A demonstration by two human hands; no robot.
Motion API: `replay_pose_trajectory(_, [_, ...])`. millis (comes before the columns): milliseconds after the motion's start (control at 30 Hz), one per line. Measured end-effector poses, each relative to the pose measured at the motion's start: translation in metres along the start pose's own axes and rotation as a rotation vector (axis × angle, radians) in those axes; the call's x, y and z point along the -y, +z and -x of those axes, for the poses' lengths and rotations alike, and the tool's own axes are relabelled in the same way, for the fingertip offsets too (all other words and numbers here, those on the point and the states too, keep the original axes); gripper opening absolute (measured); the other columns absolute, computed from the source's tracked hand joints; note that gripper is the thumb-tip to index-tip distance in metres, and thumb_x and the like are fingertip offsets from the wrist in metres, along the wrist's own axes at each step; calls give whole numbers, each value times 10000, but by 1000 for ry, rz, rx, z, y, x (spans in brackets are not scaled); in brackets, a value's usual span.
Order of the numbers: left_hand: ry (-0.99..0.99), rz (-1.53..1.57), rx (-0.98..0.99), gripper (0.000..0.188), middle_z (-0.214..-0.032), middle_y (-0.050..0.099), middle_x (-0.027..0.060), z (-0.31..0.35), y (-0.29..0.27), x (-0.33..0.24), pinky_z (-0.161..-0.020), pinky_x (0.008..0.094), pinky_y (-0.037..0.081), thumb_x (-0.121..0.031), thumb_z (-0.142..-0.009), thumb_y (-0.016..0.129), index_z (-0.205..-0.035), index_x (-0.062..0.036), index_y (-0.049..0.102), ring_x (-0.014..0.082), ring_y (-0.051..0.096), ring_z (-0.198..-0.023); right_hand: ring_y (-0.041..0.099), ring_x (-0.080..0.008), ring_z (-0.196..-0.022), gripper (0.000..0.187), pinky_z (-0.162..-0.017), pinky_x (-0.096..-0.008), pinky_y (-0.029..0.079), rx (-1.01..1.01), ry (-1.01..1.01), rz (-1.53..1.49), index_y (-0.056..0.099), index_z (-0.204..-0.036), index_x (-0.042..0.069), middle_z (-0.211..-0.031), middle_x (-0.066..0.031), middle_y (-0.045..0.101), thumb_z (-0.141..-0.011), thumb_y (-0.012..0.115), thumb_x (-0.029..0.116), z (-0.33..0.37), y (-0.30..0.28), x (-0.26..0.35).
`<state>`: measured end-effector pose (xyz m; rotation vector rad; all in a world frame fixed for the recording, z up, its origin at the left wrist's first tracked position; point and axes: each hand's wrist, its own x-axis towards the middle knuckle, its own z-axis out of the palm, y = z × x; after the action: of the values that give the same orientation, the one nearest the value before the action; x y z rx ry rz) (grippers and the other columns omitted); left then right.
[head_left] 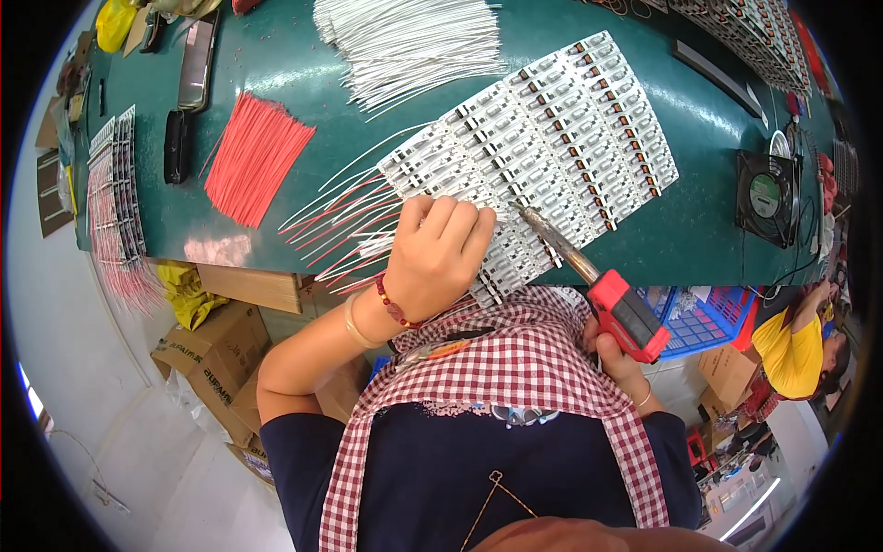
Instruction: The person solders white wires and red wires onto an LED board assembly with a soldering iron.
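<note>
A white circuit-board panel (589,129), set with rows of small components, is laid at a slant on the green worktop (276,55), near its front edge. Red and white wires (375,243) are spread out from the panel's left side. The left hand (434,244) is rested with bent fingers over the panel's lower left part; whether a wire is pinched there cannot be told, as the fingertips are hidden. A red and black soldering iron (627,315) is gripped in the right hand (614,354), its metal tip pointed at the panel just beside the left hand; contact cannot be made out.

Below the worktop's edge, right of the apron (478,368), a blue plastic basket (685,329) is seen, partly covered by the iron; pale pieces are held in it, too small to be identified. On the left, brown cardboard boxes (213,357) are stacked under the worktop, their contents hidden, and a crumpled yellow bag (189,296) is placed against the upper one. A narrow black case (177,147) is set left of a pile of red wires (260,161); its inside cannot be read. White wires (414,41) are heaped beyond the panel.
</note>
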<state>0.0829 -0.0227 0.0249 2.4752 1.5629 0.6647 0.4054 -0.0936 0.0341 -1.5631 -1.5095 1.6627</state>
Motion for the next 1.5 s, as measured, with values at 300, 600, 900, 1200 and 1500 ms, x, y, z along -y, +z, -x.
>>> replay_pose_trajectory(300, [-34, -3, 14, 265, -827, 525, 52, 2, 5, -4, -701, 355, 389, -53, -745, 630, -1004, -7, 663, 209, 520, -752, 659, -255, -688, 256, -613, -343, 517, -20, -140, 334, 694, -912, 13, -814, -113, 658, -856, 710, 262, -1, 3, -17])
replay_pose_trajectory(600, [-49, -6, 31, 277, -823, 520, 52, 1, 3, -6, -703, 357, 389, -42, -736, 628, -1008, -9, 659, 210, 520, -756, 576, -165, -692, 478, -619, -294, 449, 6, 43, 81, 639, -898, 19, -778, -46, 595, -848, 675, 493, -1, 4, 11])
replay_pose_trajectory(900, [21, -39, -23, 267, -861, 579, 46, 1, -2, -9, -737, 349, 413, -65, -735, 639, -993, -6, 672, 193, 556, -763, 616, -173, -664, 355, -594, -294, 480, -5, -10, -6, 679, -921, 1, -785, -64, 639, -866, 731, 348, 7, -3, -2])
replay_pose_trajectory(1200, [14, 7, 9, 275, -855, 563, 50, 5, 4, -11, -721, 355, 405, -63, -740, 637, -1005, 3, 669, 204, 547, -754, 658, -232, -662, 223, -582, -323, 511, -44, -127, 307, 698, -900, 29, -808, -99, 667, -803, 731, 227, 9, 0, -19])
replay_pose_trajectory(1500, [-5, -8, 31, 287, -822, 516, 57, 4, 4, -16, -704, 352, 387, -51, -739, 634, -1017, 7, 667, 211, 531, -757, 672, -264, -678, 229, -588, -348, 525, -55, -202, 385, 697, -911, 19, -870, -122, 683, -816, 703, 227, 6, -1, -5])
